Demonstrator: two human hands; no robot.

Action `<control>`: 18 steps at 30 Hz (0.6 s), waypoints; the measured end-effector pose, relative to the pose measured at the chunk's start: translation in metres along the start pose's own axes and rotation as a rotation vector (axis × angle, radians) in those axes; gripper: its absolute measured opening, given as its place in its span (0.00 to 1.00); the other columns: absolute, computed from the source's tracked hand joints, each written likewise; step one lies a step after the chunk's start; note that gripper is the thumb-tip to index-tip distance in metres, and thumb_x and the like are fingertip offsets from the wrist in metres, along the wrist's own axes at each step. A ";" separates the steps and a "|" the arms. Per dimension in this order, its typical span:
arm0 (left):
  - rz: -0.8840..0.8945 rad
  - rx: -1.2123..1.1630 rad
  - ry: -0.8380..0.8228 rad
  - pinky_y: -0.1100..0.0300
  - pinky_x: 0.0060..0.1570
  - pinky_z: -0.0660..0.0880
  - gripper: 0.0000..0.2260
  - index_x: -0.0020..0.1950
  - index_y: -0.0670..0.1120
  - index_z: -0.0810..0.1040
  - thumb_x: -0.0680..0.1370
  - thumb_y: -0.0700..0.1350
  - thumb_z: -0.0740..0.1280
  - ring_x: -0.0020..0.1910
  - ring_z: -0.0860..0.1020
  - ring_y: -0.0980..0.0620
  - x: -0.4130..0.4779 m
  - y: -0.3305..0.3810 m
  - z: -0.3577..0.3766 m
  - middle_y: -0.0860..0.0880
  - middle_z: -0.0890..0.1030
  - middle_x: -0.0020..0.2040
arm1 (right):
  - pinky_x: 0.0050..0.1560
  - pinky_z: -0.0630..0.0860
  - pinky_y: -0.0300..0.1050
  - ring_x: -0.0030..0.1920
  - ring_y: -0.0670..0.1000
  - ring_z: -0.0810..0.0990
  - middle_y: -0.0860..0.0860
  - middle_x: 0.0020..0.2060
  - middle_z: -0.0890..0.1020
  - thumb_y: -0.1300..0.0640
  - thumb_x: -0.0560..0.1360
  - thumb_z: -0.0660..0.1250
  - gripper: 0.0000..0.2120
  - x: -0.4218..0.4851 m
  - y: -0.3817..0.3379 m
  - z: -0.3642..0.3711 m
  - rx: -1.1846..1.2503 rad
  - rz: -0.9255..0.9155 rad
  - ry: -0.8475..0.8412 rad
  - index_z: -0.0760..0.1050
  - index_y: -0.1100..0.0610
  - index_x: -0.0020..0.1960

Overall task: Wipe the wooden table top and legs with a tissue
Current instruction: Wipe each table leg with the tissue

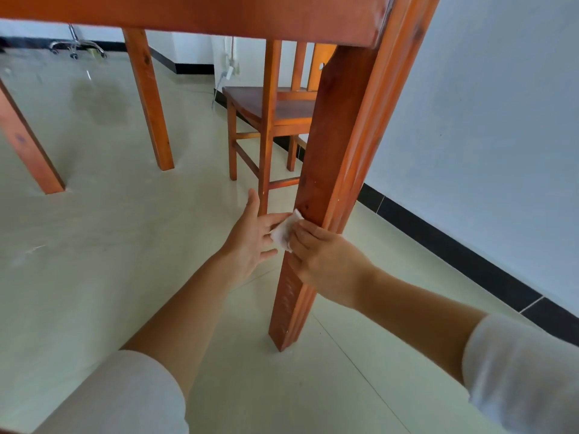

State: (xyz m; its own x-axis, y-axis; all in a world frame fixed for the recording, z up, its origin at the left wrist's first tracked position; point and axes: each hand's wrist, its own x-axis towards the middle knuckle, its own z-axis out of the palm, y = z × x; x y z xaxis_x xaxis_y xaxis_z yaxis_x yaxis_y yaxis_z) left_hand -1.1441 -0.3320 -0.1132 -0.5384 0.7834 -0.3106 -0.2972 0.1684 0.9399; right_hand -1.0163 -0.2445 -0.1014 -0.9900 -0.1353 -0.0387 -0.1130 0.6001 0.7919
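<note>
1. Slanting from the table apron (219,14) at the top down to the pale tiled floor (109,245), the near table leg (332,158) is taken as the landmark for all positions below.
2. The tissue (285,231), white and crumpled, is pressed against the left face of that leg, somewhat below its mid-height.
3. The right hand (322,261) is laid across the front of the leg, just below and to the right of the tissue. Its fingers are curled, and the tissue's right edge is pinched under the fingertips.
4. The left hand (250,242) is held just left of the leg with fingers straight and thumb raised. The tissue's left side is touched by its fingertips, so the tissue is enclosed between the two hands.
5. A white left sleeve (125,393) and a white right sleeve (526,371) are seen below the leg's foot, at the lower edge of the view.
6. A wooden chair (266,108) is seen behind the leg and is partly hidden by it.
7. Two far table legs (150,101) are seen well to the left of the leg.
8. A white wall (501,120) with a black skirting is seen to the right of the leg.
</note>
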 end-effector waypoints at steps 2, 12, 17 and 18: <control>-0.002 0.022 0.016 0.41 0.72 0.55 0.38 0.72 0.48 0.66 0.73 0.69 0.40 0.72 0.64 0.47 0.001 -0.001 0.000 0.48 0.67 0.73 | 0.67 0.67 0.50 0.54 0.54 0.82 0.52 0.50 0.85 0.51 0.63 0.76 0.12 -0.001 0.007 0.004 0.051 -0.018 0.084 0.84 0.50 0.46; 0.019 0.069 0.023 0.43 0.73 0.53 0.38 0.72 0.48 0.66 0.73 0.69 0.40 0.73 0.61 0.51 -0.002 0.001 0.000 0.51 0.66 0.73 | 0.70 0.62 0.52 0.58 0.57 0.80 0.55 0.53 0.83 0.54 0.65 0.74 0.12 0.003 -0.007 0.014 0.015 0.174 0.162 0.85 0.54 0.48; 0.068 0.151 -0.021 0.42 0.73 0.46 0.37 0.72 0.53 0.66 0.73 0.69 0.36 0.75 0.57 0.53 -0.004 -0.003 0.000 0.55 0.65 0.73 | 0.65 0.71 0.48 0.51 0.53 0.83 0.50 0.43 0.86 0.53 0.58 0.75 0.06 0.017 -0.094 0.065 0.127 -0.019 -0.163 0.85 0.48 0.35; 0.070 0.156 -0.018 0.43 0.73 0.45 0.37 0.72 0.53 0.66 0.73 0.68 0.36 0.75 0.57 0.54 -0.003 -0.004 -0.001 0.55 0.65 0.73 | 0.66 0.71 0.48 0.52 0.53 0.82 0.49 0.44 0.86 0.52 0.59 0.75 0.05 0.018 -0.105 0.074 0.132 -0.055 -0.197 0.85 0.47 0.36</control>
State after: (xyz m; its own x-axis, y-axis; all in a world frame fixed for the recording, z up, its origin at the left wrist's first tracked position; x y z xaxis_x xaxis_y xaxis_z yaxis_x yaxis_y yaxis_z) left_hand -1.1417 -0.3353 -0.1166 -0.5386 0.8070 -0.2422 -0.1328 0.2025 0.9702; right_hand -1.0284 -0.2514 -0.2304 -0.9779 -0.0218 -0.2078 -0.1641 0.6956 0.6995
